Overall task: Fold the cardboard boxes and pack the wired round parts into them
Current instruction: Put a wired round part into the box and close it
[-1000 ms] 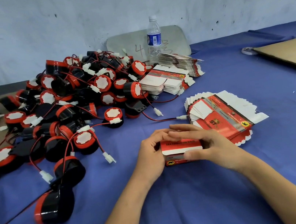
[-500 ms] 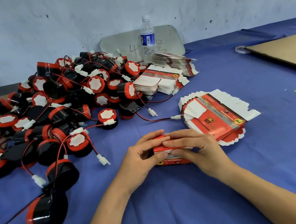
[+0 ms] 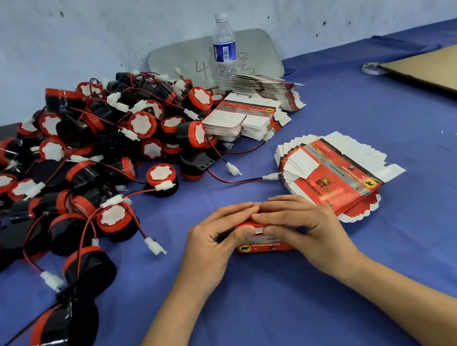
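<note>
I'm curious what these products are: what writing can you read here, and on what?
"4": handwritten on grey board; scribble beside it unclear.
"ST": on top flat carton of the near stack; rest blurred.
Label on water bottle: blurred.
Print on small red box: too small.

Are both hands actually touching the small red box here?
Touching. The head view shows the left hand and right hand curled over the small red box, thumbs pressed on its near face.

Blurred round part, lower left
</note>
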A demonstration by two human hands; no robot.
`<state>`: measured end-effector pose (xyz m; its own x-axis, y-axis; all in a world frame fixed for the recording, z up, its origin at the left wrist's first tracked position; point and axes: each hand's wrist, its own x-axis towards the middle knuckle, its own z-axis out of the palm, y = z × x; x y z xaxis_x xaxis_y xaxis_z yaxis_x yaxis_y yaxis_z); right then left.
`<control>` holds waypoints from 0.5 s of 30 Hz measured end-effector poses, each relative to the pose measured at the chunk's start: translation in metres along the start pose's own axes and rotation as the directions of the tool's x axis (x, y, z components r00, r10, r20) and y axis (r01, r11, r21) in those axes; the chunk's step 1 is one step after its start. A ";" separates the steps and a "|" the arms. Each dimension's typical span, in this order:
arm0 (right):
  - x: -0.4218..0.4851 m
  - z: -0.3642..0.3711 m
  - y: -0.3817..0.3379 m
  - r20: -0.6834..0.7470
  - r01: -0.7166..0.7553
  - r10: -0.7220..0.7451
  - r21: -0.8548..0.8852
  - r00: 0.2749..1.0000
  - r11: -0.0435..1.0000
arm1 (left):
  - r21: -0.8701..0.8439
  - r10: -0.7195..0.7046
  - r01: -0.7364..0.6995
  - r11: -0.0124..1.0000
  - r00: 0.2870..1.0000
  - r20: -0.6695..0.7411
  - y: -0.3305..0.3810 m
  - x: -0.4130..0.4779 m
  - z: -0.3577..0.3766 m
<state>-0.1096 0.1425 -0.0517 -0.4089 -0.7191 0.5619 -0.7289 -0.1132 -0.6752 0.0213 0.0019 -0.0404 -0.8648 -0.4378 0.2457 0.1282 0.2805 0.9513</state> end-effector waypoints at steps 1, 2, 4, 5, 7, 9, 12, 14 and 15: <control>0.000 0.000 0.000 -0.002 -0.002 0.002 0.004 1.000 1.000 | 0.001 0.002 -0.002 1.000 1.000 -0.003 0.000 0.000 0.000; 0.001 0.000 -0.001 -0.004 -0.002 0.002 0.009 1.000 1.000 | 0.003 0.006 -0.006 1.000 1.000 -0.006 0.000 0.001 0.000; 0.001 0.000 -0.003 -0.006 -0.004 0.004 0.016 1.000 1.000 | 0.022 0.018 -0.018 1.000 1.000 -0.013 -0.001 0.001 -0.001; 0.001 -0.001 -0.003 -0.004 -0.008 0.008 0.019 1.000 1.000 | 0.039 0.021 -0.020 0.999 1.000 -0.012 -0.001 0.001 -0.001; 0.000 -0.001 -0.004 0.010 -0.018 0.018 0.012 1.000 1.000 | 0.066 0.020 -0.019 0.998 1.000 -0.003 -0.001 0.000 -0.001; -0.001 -0.002 -0.006 0.034 -0.034 0.034 0.001 0.999 0.999 | 0.092 0.021 -0.022 0.995 1.000 0.008 -0.002 -0.003 -0.002; -0.002 -0.006 -0.009 0.104 -0.013 0.020 -0.064 0.994 0.998 | 0.133 0.029 -0.030 0.991 1.000 0.011 -0.002 -0.006 0.000; -0.001 -0.009 -0.010 0.149 0.032 -0.014 -0.117 0.989 0.993 | 0.168 0.041 -0.041 0.985 0.999 0.004 -0.002 -0.006 -0.001; -0.002 -0.010 -0.009 0.169 0.056 -0.031 -0.148 0.985 0.987 | 0.198 0.051 -0.052 0.979 0.999 0.009 -0.003 -0.007 -0.001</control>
<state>-0.1077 0.1518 -0.0413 -0.2878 -0.8206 0.4937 -0.8238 -0.0508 -0.5646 0.0275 0.0032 -0.0443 -0.8616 -0.4150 0.2922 0.0741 0.4667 0.8813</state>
